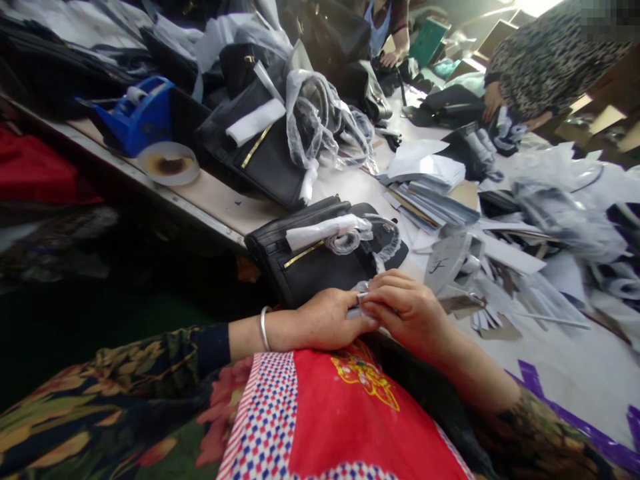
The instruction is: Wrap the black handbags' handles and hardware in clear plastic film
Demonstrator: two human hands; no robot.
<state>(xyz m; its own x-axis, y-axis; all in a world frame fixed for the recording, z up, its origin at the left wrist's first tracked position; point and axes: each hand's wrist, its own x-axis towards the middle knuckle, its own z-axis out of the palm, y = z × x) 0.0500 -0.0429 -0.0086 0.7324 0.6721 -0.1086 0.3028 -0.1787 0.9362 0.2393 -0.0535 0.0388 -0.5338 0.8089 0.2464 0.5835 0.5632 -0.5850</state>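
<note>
A black bag [320,273] with a gold zipper lies at the table's near edge, a white-wrapped strap [325,231] coiled on top. In front of its lower right corner my two hands meet. My left hand [333,319], with a silver bangle at the wrist, has its fingers closed round a small whitish plastic piece [356,312]. My right hand [407,310] pinches the same piece from the other side, thumb and fingers pressed together. Most of that piece is hidden by the fingers.
Another black bag [260,160] with wrapped straps lies behind. A blue tape dispenser [143,117] and a round tape roll [169,164] stand at the left edge. Papers [425,167] and plastic wrap [570,200] spread to the right. Two other people work at the far side.
</note>
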